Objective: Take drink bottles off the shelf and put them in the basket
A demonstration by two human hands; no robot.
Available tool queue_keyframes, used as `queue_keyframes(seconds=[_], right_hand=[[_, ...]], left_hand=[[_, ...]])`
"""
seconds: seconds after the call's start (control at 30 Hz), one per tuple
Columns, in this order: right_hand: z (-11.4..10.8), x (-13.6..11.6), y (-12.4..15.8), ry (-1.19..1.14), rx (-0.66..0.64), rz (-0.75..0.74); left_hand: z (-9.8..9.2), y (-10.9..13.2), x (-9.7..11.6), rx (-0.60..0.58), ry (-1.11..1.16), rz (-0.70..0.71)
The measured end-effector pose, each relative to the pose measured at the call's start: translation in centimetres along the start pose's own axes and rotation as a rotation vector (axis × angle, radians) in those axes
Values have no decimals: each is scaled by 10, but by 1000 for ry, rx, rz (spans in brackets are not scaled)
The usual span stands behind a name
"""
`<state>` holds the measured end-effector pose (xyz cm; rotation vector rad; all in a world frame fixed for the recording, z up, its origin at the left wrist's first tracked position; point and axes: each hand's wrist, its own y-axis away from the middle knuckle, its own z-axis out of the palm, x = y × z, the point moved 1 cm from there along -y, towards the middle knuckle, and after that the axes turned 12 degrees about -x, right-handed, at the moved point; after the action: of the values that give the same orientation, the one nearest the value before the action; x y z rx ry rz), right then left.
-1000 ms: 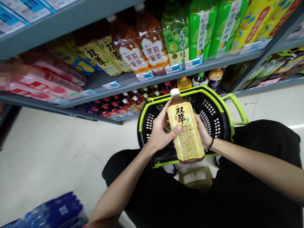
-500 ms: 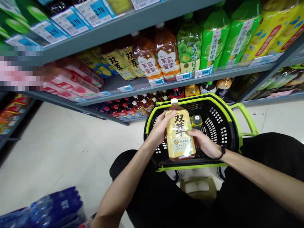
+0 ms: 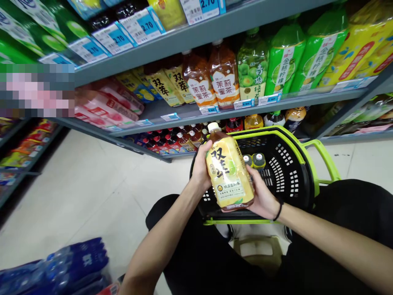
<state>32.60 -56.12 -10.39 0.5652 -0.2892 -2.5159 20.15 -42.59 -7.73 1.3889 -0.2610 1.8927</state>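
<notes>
Between my hands is a large drink bottle [image 3: 229,174] with a yellow label and a white cap, tilted with its cap to the upper left. My left hand [image 3: 202,166] grips its left side near the shoulder. Around its lower right side and base my right hand [image 3: 262,196] is closed, a black band on the wrist. Just beneath the bottle stands a black shopping basket [image 3: 302,180] with lime-green rim and handles. Inside it, two small dark-capped bottles [image 3: 258,160] show past the held bottle, which hides part of the basket.
Ahead, a grey shelf [image 3: 196,39] holds rows of drink bottles, among them jasmine tea bottles [image 3: 225,82] and green bottles [image 3: 285,61]. Blue-wrapped bottle packs [image 3: 73,262] lie at lower left. A low stool [image 3: 259,250] is between my legs. Pale tiled floor [image 3: 101,180] spreads left.
The bottle has turned and tilted leftward, its cap now further left. My right hand has shifted from the label's side down around the bottle's lower side. The view has moved slightly left.
</notes>
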Motion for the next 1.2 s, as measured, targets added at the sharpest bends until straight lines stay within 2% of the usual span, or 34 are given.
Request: queue_keyframes(seconds=[0.07, 0.17, 0.37, 0.43, 0.67, 0.83, 1.0, 1.2], right_hand=[[0, 5, -3, -27, 13, 4], [-3, 3, -2, 53, -21, -4], [-5, -5, 8, 361, 69, -153], [-6, -4, 9, 421, 73, -196], [-12, -2, 9, 487, 65, -184], [-12, -3, 7, 487, 44, -204], [-15, -1, 7, 470, 81, -179], [-11, -2, 9, 227, 43, -156]], left_hand=[[-1, -3, -3, 75, 97, -51], [-1, -7, -3, 165, 180, -68], [10, -10, 7, 32, 147, 103], [10, -9, 7, 49, 137, 121], [4, -9, 3, 66, 113, 125], [2, -7, 5, 60, 90, 126], [4, -4, 6, 47, 40, 93], [13, 4, 15, -50, 33, 118]])
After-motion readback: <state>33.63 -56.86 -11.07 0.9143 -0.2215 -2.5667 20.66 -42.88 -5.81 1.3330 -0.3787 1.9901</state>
